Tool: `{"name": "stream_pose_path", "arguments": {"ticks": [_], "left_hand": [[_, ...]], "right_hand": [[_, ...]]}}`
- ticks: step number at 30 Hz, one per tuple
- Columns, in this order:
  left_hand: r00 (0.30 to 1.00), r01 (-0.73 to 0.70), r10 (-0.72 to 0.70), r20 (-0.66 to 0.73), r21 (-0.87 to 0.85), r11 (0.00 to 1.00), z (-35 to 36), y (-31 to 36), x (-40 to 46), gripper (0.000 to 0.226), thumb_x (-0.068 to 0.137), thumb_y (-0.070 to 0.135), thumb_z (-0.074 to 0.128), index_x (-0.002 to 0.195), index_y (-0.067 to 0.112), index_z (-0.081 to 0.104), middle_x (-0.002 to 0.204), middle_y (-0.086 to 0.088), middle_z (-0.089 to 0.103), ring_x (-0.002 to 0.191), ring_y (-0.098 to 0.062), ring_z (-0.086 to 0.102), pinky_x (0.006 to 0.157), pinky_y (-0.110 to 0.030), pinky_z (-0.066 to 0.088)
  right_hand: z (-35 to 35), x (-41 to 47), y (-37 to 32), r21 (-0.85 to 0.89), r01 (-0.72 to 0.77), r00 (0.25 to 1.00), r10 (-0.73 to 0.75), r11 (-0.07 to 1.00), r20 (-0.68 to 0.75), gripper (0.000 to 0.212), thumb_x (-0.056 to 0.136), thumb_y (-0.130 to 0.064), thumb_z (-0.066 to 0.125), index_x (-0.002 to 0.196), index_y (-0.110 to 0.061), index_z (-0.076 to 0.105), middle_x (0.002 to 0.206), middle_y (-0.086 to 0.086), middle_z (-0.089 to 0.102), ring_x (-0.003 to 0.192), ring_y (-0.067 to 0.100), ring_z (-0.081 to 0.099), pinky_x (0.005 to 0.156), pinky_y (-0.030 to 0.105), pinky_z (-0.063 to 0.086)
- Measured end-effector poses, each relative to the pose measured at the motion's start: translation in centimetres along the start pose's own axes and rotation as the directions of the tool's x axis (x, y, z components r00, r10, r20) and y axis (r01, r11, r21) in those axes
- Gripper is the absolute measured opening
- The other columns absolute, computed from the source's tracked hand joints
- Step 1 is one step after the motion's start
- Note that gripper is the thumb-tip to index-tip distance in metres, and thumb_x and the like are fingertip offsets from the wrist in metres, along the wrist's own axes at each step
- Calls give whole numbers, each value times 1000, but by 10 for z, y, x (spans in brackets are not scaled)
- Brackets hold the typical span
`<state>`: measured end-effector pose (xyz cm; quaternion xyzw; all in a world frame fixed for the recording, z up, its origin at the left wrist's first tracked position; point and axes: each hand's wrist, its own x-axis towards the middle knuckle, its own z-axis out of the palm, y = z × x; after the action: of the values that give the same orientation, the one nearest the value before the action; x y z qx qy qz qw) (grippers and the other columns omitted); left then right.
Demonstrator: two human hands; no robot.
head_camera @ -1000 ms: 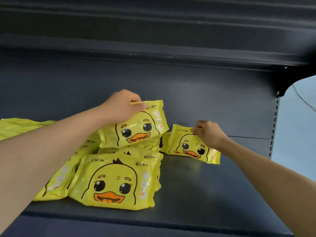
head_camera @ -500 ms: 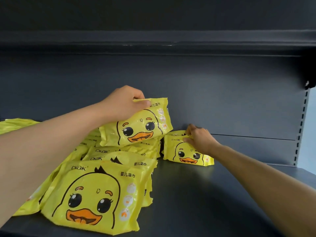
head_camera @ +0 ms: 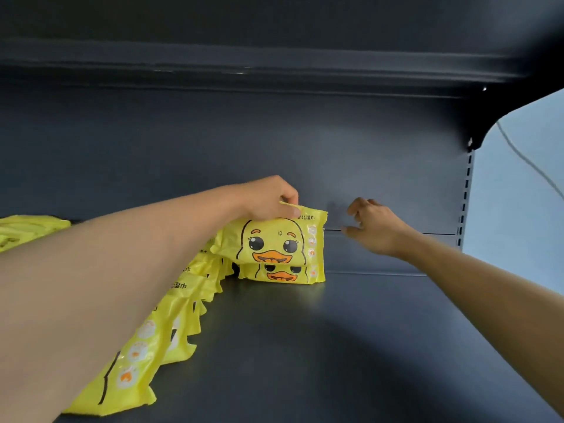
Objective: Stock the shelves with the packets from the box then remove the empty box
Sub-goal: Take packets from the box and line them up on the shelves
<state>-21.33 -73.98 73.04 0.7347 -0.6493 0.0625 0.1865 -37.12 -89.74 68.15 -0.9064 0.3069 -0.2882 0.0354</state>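
My left hand [head_camera: 270, 198] grips the top edge of a yellow duck-face packet [head_camera: 274, 242], which rests on top of another yellow packet [head_camera: 282, 274] lying at the back of the dark shelf [head_camera: 351, 346]. My right hand [head_camera: 374, 228] hovers just right of these two packets with its fingers loosely curled and holds nothing. A row of several more yellow packets [head_camera: 171, 325] runs from the stack toward the shelf's front left, partly hidden under my left forearm. The box is not in view.
More yellow packets [head_camera: 27, 230] lie at the far left of the shelf. The upper shelf [head_camera: 274, 65] overhangs closely above. A slotted upright [head_camera: 465, 196] marks the right end, with a pale wall [head_camera: 518, 209] beyond. Bare shelf surface lies to the right of the packets.
My left hand has carried its packet right and set it on the packet my right hand was holding. My right hand has let go and drawn back to the right.
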Motion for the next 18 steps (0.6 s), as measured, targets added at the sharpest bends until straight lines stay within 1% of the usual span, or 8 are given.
{"name": "stream_pose_path", "arguments": {"ticks": [2, 5, 8, 9, 11, 13, 15, 18], "left_hand": [[997, -17, 14, 70, 37, 999, 19, -1, 14, 22, 91, 26, 59, 70, 22, 56, 73, 13, 53, 75, -11, 50, 67, -25, 37], [990, -14, 3, 144, 76, 997, 42, -6, 29, 15, 91, 24, 60, 77, 18, 58, 70, 12, 48, 76, -14, 47, 65, -26, 35], [985, 26, -45, 169, 115, 993, 58, -11, 38, 12, 92, 20, 59, 81, 15, 58, 67, 7, 42, 73, -18, 40, 56, -25, 29], [986, 38, -58, 156, 129, 991, 61, -13, 39, 10, 92, 19, 59, 83, 14, 59, 68, 6, 42, 74, -18, 39, 55, -25, 29], [990, 64, -83, 118, 153, 986, 64, -16, 41, 3, 90, 14, 60, 88, 16, 62, 75, 5, 46, 79, -19, 43, 63, -25, 33], [991, 102, -113, 70, 142, 985, 63, -17, 40, 14, 88, 10, 60, 96, 20, 65, 87, 4, 52, 87, -19, 50, 73, -27, 40], [989, 142, -145, 18, 113, 983, 58, -18, 37, 22, 87, 8, 56, 99, 24, 65, 92, 4, 53, 94, -21, 55, 79, -31, 46], [982, 183, -174, -66, 182, 966, 40, -18, 24, 25, 88, 10, 52, 102, 28, 62, 102, 6, 57, 104, -20, 54, 81, -34, 44]], "right_hand": [[-1, -5, 6, -1, -9, 1000, 9, 1000, 20, 46, 89, -32, 57, 127, -10, 44, 125, 12, 46, 109, 30, 52, 93, 36, 44], [-3, -9, 11, 14, -23, 999, 23, 1000, 38, 46, 90, -34, 56, 128, -11, 43, 126, 9, 45, 106, 27, 52, 90, 34, 44], [-1, -10, 14, 24, -11, 999, 9, 1000, 52, 46, 90, -34, 56, 128, -11, 42, 125, 9, 46, 108, 26, 51, 90, 34, 44], [0, -10, 15, 24, -3, 998, 1, 1000, 58, 46, 90, -35, 56, 127, -11, 42, 125, 9, 46, 108, 26, 51, 91, 35, 44], [3, -12, 16, 23, 6, 997, -7, 1000, 73, 47, 90, -36, 57, 127, -11, 42, 124, 9, 46, 108, 26, 51, 93, 35, 44], [4, -15, 15, 32, 2, 996, -4, 999, 90, 46, 89, -35, 57, 127, -12, 42, 124, 9, 46, 107, 26, 51, 93, 35, 43], [4, -18, 12, 40, -3, 995, -1, 999, 101, 46, 89, -34, 57, 127, -12, 42, 125, 9, 46, 106, 25, 51, 91, 33, 43], [3, -24, 4, 48, -5, 994, -1, 999, 111, 47, 89, -33, 58, 128, -12, 41, 127, 9, 46, 108, 24, 50, 85, 29, 42]]}}
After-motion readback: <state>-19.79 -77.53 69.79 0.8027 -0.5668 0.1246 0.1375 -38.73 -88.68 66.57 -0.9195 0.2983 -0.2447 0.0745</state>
